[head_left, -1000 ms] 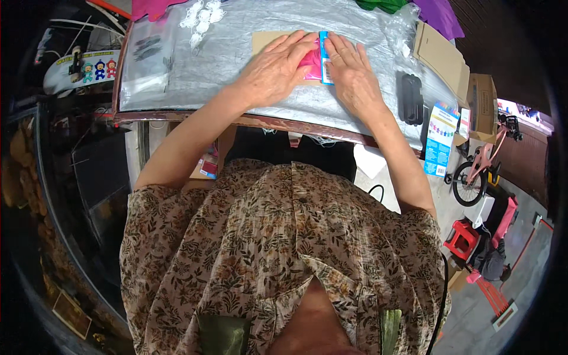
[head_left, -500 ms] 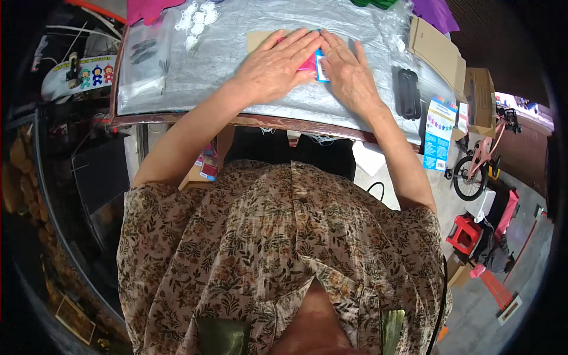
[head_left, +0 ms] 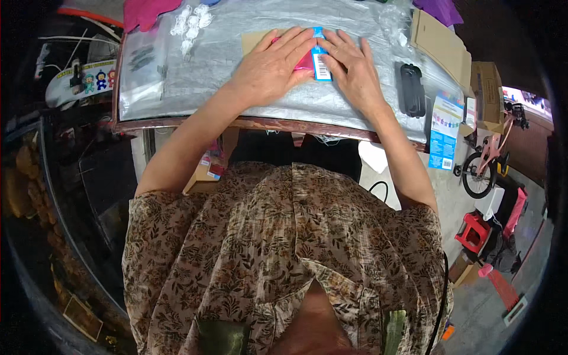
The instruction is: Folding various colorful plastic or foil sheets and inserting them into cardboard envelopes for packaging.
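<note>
Head view, left to right: tan cardboard (head_left: 252, 41) peeks out by the left hand (head_left: 266, 68), laid flat, fingers extended, apparently steadying the pink piece (head_left: 304, 63) partly beneath; between the hands lies the blue-and-white card (head_left: 321, 68), the right hand (head_left: 356, 71) at its edge, fingers spread, seemingly to hold it straight.

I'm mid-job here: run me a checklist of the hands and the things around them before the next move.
1. Left hand spread over the pink packet: ok.
2. Right hand at the blue barcoded strip: ok, fingers overlap it.
3. Blue strip fully uncovered: not ok, fingers hide part of it.
4. Packet lined up with the beige cardboard: cannot tell, the left hand hides most of it.
5. Black oblong case apart from the right hand: ok.
6. White string bundles apart from both hands: ok.
</note>
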A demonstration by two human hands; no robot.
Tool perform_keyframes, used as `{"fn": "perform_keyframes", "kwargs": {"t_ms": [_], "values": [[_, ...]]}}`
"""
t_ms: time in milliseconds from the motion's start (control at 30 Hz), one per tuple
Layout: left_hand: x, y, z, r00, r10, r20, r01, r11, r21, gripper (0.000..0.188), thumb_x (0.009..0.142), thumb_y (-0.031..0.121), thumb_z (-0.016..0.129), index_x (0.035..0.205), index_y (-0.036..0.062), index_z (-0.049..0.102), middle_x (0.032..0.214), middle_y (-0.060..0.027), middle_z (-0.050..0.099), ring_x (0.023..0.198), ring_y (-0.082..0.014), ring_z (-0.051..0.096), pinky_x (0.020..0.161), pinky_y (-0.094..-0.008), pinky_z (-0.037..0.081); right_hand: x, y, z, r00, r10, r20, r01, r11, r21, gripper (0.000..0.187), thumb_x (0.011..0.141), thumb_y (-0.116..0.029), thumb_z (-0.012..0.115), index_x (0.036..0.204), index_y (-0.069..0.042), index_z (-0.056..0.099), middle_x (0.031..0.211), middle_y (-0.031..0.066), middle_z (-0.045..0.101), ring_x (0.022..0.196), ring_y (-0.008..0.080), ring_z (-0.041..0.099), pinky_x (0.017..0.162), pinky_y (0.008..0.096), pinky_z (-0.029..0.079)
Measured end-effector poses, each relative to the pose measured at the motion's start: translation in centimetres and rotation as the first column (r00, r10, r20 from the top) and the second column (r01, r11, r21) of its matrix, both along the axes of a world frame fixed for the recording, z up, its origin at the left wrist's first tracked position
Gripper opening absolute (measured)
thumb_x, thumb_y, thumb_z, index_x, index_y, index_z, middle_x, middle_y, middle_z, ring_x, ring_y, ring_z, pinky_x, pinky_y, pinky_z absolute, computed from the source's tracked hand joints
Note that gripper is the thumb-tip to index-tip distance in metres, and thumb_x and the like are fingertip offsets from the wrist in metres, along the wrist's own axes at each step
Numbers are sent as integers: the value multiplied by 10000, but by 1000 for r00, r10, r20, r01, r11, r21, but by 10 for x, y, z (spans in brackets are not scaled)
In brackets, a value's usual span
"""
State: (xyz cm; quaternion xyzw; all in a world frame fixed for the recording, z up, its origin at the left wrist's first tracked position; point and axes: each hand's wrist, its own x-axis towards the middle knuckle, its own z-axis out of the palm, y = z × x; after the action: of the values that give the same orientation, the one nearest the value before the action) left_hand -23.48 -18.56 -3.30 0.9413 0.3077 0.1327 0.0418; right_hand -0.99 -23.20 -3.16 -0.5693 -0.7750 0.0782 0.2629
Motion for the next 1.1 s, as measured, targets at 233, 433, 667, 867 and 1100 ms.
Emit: {"fn": "perform_keyframes", "kwargs": {"t_ms": [233,433,667,867,1100], "values": [[0,0,0,1000,2,3,-2,1000,6,690,1029,530,446,1540,72,381,1628,-83,339,1510,-243,287,1249,-444,204,-8,-5,3,988,-31,148,23,998,53,441,955,-359,670,1333,-132,666,1477,64,561,1418,319,453,1204,556,227],[1,-1,-1,999,21,31,-21,1000,-7,699,1029,541,437,1555,87,362,1633,-64,332,1515,-230,278,1252,-442,198,-14,-6,-1,987,-62,146,49,994,95,422,938,-332,694,1303,-120,685,1468,86,566,1406,326,468,1186,532,278],[2,-1,-8,999,27,20,-26,998,-50,680,1051,548,375,1574,116,328,1650,-55,294,1531,-218,238,1269,-447,163,-5,10,7,982,-92,-165,89,996,-26,330,870,-278,776,1136,-84,747,1247,149,674,1196,328,607,1019,447,451],[-7,24,-17,999,-19,43,22,997,-67,787,1002,649,402,1589,136,296,1664,-56,258,1548,-229,187,1278,-456,128,-9,17,6,965,-258,-38,257,966,-25,303,805,-280,835,985,-53,743,968,93,701,971,262,648,844,435,489],[-16,28,-8,992,97,-77,-97,995,2,1001,873,800,479,1603,149,267,1674,-65,229,1556,-261,156,1279,-491,104,-2,28,0,960,-273,-61,260,951,-165,300,789,-288,837,991,-84,750,952,74,719,961,275,631,859,451,443]]}}
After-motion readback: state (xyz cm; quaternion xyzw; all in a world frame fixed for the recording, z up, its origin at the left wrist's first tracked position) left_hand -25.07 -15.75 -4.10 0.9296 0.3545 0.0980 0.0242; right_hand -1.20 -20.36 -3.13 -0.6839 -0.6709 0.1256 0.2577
